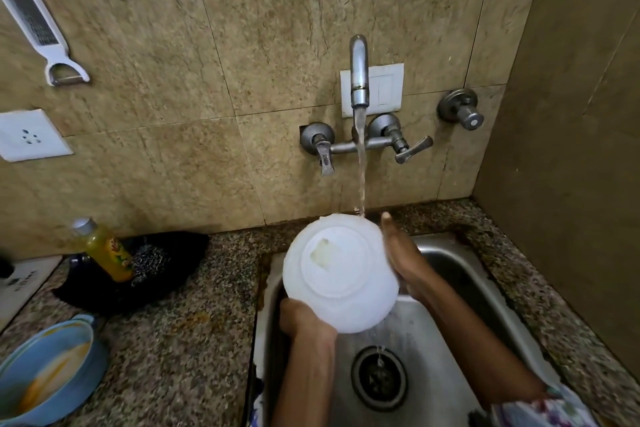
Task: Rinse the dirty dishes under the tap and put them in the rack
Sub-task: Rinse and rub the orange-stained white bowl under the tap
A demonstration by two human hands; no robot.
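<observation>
The single head camera looks steeply down, close over the sink [485, 305], facing the tiled wall [242, 45] across the upper frame.

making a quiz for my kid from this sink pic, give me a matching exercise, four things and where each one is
Things:
1. white bowl
2. blue dish
3. grater
4. yellow bottle

Places:
A. hanging on the wall
B. on the counter at lower left
C. held under the tap over the sink
D. leaning on the black pan

Pairs: 1-C, 2-B, 3-A, 4-D
</observation>
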